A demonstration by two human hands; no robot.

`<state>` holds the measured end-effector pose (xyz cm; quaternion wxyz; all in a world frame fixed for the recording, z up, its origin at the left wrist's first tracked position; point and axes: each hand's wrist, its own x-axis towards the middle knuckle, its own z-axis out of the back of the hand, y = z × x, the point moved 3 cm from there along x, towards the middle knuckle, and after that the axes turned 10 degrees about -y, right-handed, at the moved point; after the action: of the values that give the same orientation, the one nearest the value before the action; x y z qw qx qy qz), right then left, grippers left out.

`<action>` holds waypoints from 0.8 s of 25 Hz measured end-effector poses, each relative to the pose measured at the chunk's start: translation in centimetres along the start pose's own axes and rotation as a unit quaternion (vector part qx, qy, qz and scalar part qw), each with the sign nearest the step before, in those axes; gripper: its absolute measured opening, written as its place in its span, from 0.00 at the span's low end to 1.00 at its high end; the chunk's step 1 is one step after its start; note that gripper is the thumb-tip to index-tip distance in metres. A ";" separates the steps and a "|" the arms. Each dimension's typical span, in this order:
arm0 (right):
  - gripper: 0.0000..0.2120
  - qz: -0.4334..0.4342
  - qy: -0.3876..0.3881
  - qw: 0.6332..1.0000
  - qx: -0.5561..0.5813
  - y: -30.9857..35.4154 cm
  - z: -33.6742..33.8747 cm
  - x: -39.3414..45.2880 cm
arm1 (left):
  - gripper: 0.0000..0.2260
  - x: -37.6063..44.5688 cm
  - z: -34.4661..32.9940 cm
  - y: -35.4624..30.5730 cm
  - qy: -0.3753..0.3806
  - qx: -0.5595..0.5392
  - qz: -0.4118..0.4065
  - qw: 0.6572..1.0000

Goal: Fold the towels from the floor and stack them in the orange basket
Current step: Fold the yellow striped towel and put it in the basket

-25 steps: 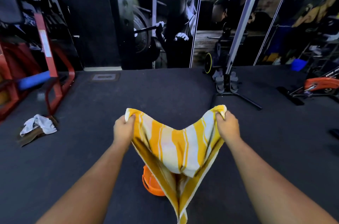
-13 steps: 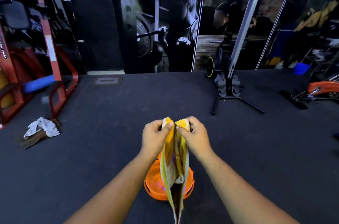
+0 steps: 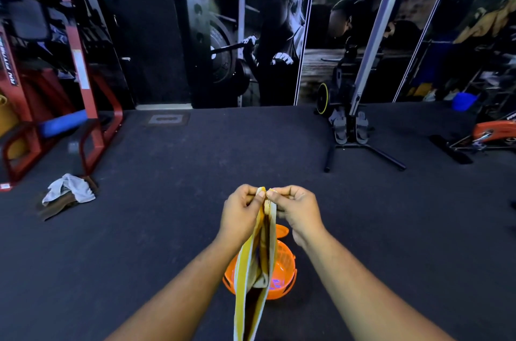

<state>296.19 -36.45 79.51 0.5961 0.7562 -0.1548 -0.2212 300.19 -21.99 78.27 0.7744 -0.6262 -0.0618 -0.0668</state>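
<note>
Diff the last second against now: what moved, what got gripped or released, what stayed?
Both hands swung inward: left hand and right hand brought the striped towel's top corners together, so it went from spread wide to hanging folded in half over the orange basket. Nothing released; both still pinch the corners. The crumpled towels on the floor by the red rack are unmoved.

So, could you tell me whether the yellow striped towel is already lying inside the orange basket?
No, the yellow striped towel hangs from both hands, left hand and right hand, pinched at its top above the orange basket.
</note>
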 end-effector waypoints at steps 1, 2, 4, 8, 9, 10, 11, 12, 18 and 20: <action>0.05 -0.011 0.001 1.000 0.004 -0.2 -0.1 0.1 | 0.05 -0.1 -0.1 -0.2 0.005 0.023 -0.014 1.000; 0.06 -0.028 0.002 1.000 0.012 -0.3 -0.2 0.0 | 0.05 -0.2 -0.1 -0.3 0.008 0.047 -0.030 0.998; 0.07 -0.058 0.011 0.997 0.041 -0.3 -0.4 -0.2 | 0.05 -0.4 -0.3 -0.7 0.015 0.082 -0.058 0.995; 0.15 -0.084 0.032 0.994 0.061 -0.4 -0.3 -0.4 | 0.10 -1.3 -0.4 -1.3 0.032 0.087 -0.058 0.994; 0.18 -0.080 0.046 0.995 0.039 -0.6 -0.1 -0.3 | 0.11 -1.3 -0.3 -1.3 0.023 0.082 -0.051 0.995; 0.20 -0.073 0.060 0.995 0.012 -0.7 0.0 -0.3 | 0.10 -1.1 0.0 -1.3 0.009 0.076 -0.049 0.996; 0.21 -0.057 0.070 0.996 -0.014 -0.7 0.2 -0.2 | 0.08 -0.7 0.2 -1.3 -0.001 0.074 -0.053 0.996; 0.21 -0.042 0.076 0.996 -0.025 -0.5 0.4 -0.2 | 0.06 -0.4 0.4 -1.3 -0.003 0.072 -0.062 0.995; 0.13 0.205 0.128 0.933 -0.265 -0.6 2.8 2.7 | 0.05 1.7 1.9 -2.8 0.086 -0.004 -0.041 0.995; 0.17 0.246 0.138 0.856 -0.434 -1.7 3.5 3.7 | 0.08 2.6 2.9 -3.4 0.083 -0.034 -0.020 0.996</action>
<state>297.49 -40.82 76.60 0.9139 0.3810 -0.1400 -0.0054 302.10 -19.95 82.61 0.7536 -0.6430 -0.0074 -0.1361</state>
